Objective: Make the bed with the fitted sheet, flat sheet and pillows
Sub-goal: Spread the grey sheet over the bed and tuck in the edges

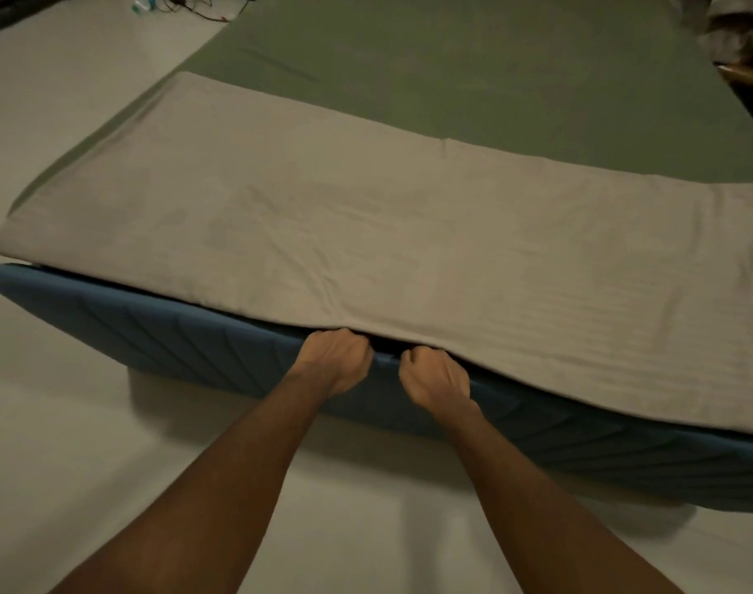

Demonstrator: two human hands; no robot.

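Green fitted sheet (494,70) is already on the mattress, smooth and flat, showing from the middle up toward 12 o'clock. The taupe flat sheet (366,233) lies over it as a long folded band running 9 to 3 o'clock across the near end. It's lightly creased, with the near edge puckered around 6 o'clock.

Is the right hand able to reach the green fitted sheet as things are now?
Probably yes, with a lean: the right hand grips the beige sheet, and only that flat cloth lies between it and the green fitted sheet.
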